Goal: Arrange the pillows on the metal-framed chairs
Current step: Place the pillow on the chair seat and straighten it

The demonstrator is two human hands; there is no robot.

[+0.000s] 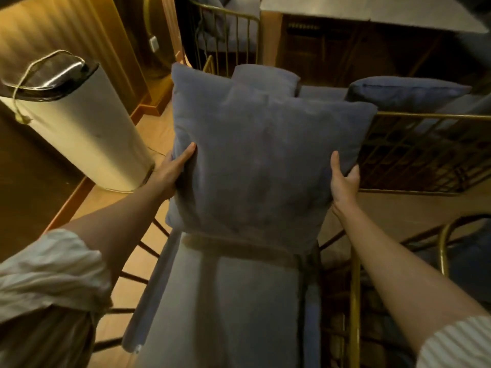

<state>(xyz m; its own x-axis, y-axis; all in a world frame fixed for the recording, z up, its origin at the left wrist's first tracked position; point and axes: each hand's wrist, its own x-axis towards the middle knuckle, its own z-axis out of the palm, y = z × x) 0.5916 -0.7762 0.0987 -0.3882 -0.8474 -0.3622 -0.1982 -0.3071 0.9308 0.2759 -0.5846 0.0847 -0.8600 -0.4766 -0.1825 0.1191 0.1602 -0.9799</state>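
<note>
Both hands clamped on the grey-blue throw pillow (260, 155): left hand (172, 171) grips its left edge w/ thumb over the front face, right hand (344, 181) pinches the right edge near the lower corner, fingers wrapped behind. Two-sided hold keeps the pillow flat-on and upright, prob. so it can be set square against the backrest rather than flopped down. Pillow hangs over the rear edge of the near chair's seat cushion (225, 301); bottom edge looks just at or touching the seat's back end, can't tell which. A second pillow (265, 75) shows behind the held one's top edge, at the back of the same chair, so the held one likely goes in front of it. Gold metal frame (354, 288) runs along the seat's right edge. Next chair to the right has its own pillow (406, 94) lying along the top rail of its barred gold side (425, 155). White pedal bin (79, 123) stands on the floor off the seat's left edge, clear of the work.
</note>
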